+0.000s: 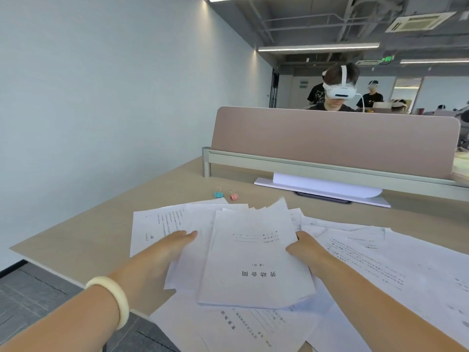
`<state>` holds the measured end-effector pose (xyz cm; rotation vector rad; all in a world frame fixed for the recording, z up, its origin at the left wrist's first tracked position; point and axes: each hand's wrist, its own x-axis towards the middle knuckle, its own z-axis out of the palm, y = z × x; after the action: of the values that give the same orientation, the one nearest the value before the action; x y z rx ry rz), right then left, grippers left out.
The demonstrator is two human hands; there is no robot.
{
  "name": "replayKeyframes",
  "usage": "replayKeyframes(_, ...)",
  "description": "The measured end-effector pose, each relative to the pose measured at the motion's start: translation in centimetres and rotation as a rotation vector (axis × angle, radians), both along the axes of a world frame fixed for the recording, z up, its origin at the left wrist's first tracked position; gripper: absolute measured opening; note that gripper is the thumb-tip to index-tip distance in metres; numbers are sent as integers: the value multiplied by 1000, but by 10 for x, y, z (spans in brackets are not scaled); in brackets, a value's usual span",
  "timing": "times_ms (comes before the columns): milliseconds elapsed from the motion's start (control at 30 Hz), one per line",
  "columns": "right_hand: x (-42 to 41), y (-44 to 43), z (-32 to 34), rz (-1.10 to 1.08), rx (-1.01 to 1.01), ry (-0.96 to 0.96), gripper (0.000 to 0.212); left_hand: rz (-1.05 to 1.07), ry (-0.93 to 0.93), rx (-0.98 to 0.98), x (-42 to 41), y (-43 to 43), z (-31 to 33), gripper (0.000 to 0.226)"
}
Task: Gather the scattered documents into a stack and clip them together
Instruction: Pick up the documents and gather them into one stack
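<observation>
Both hands on paper, one each side of a loose bundle of white printed sheets w/ a title page on top, text upside down to me. Left hand lies along the bundle's left edge, fingers stretched out flat and together over the paper, thumb hidden under/behind so can't say if it pinches. Right hand closed on the bundle's right edge, thumb on top, fingers under the sheets. Hands well apart, bundle between them. Bundle edges not squared, corners fan out at the far end, near end looks lifted off the sheets below.

More loose white printed sheets spread over the pale wood-look desk: several to the right of my right forearm, some under the bundle toward me and hanging over the desk's near edge, one sticking out left beyond my left hand.

Cream-coloured bangle on my left wrist.

Teal binder clip and pink binder clip sit side by side on bare desk just past the far edge of the papers, not touching any sheet as far as I can tell.

Behind them a dusty-pink desk divider panel on a grey rail, white flat stand at its foot. Person wearing a white headset sits past the divider.
</observation>
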<state>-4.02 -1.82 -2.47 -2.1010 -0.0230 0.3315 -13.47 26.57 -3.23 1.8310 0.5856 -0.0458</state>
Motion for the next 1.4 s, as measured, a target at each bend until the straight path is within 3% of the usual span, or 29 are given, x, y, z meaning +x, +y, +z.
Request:
replayKeyframes(100,1,22,-8,36,-147,-35,33,23,-4,-85,8,7,3,62)
replayKeyframes(167,1,34,-12,36,-237,-42,40,45,7,-69,11,6,5,34)
replayKeyframes(233,0,40,-13,44,-184,-2,46,68,10,-99,9,3,7,16)
replayKeyframes(300,1,43,-10,79,-30,65,49,62,35,-130,8,2,8,21)
replayKeyframes(433,-9,47,-5,125,136,148,33,87,-24,-98,6,-7,5,62)
replayKeyframes(500,-20,49,-2,130,84,133,28,70,-20,-39,2,-13,8,37)
replayKeyframes(600,-34,44,5,165,-10,29,47,30,-6,39,-5,-17,15,49)
replayKeyframes(733,-47,17,31,186,18,-6,57,6,-144,-48,-10,-15,28,34)
replayKeyframes(800,-52,-5,43,164,-70,-29,55,-54,-207,-127,-17,-13,40,34)
replayKeyframes(900,-57,-44,43,168,-477,-85,58,-192,-174,-147,-26,-7,43,34)
replayKeyframes(967,-55,-66,30,173,-554,-10,65,-261,-81,-82,-28,-12,35,32)
replayKeyframes(1133,-57,-77,10,46,-323,85,71,-398,95,519,-20,-37,12,33)
replayKeyframes(1267,-60,-71,4,38,-374,38,64,-432,104,714,-15,-52,15,23)
replayKeyframes(1400,-49,-75,8,-15,-271,40,66,-452,156,795,-9,-52,9,38)
